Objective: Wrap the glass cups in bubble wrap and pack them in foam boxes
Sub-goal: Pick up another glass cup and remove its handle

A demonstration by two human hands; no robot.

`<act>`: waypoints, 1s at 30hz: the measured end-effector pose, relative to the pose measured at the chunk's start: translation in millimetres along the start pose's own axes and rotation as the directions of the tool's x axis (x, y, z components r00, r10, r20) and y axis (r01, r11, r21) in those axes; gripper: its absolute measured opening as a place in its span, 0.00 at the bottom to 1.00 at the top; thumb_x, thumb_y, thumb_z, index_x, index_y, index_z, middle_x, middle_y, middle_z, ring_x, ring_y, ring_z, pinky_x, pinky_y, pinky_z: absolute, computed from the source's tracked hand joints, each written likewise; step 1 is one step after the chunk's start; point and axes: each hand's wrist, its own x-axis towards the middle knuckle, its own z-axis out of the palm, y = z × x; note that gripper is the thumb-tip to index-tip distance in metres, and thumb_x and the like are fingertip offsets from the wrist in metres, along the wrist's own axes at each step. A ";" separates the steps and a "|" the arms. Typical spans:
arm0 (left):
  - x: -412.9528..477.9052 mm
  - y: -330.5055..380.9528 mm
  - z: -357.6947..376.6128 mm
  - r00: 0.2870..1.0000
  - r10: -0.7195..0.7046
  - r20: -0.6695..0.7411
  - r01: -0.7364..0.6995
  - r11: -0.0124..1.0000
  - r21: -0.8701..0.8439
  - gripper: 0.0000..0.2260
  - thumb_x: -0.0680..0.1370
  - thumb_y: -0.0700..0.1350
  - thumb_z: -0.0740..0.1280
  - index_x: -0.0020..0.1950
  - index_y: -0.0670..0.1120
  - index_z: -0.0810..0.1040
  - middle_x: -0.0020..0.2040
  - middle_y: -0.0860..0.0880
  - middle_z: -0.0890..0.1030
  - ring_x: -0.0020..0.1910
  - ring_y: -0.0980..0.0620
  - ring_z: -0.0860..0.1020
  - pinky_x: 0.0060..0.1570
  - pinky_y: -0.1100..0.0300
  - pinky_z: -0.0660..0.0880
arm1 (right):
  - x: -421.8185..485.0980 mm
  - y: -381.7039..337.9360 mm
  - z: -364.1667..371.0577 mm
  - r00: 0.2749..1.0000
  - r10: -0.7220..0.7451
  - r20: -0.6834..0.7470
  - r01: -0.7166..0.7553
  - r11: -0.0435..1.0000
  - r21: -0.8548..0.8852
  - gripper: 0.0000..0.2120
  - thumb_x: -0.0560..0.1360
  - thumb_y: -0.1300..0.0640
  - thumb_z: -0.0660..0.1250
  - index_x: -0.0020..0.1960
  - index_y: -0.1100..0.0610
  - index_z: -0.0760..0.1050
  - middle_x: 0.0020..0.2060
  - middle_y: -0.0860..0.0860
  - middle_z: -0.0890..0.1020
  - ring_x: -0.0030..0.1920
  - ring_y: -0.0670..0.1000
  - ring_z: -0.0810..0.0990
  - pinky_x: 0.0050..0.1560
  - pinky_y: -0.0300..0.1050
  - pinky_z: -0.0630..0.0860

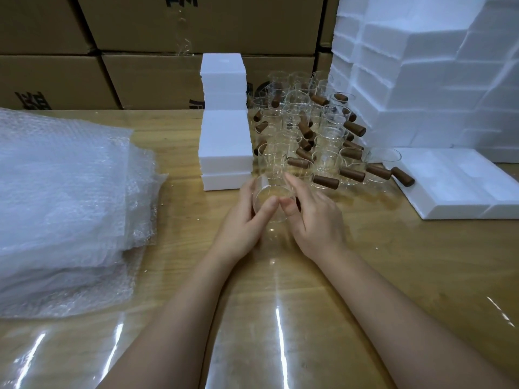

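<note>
The left grip (243, 223) and right grip (318, 220) both clasp one glass cup (271, 196) just beside the foam boxes (226, 147); open surface (280, 290) lies nearer, bubble wrap (61, 206) leftward.

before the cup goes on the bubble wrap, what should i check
1. Grip: ok, the left hand and right hand both hold the glass cup.
2. Wrap in reach: ok, the bubble wrap stack lies to the left.
3. Sheet under the cup: not ok, only the table is below it.
4. Foam box ready: ok, an open foam box lies at the right, recesses showing.
5. Cup free of cracks: cannot tell.
6. Clear of the other cups: cannot tell, they stand just behind the hands.
</note>
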 end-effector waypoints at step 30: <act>-2.3 0.9 -2.0 0.960 0.059 -0.273 -0.043 0.997 0.066 0.21 0.68 0.77 0.53 0.58 0.74 0.65 0.33 0.62 0.75 0.33 0.59 0.75 0.38 0.54 0.72 | -4.8 -5.8 7.6 0.985 -0.159 0.074 0.165 0.982 -0.092 0.26 0.76 0.59 0.56 0.73 0.65 0.62 0.58 0.58 0.79 0.54 0.58 0.79 0.47 0.49 0.76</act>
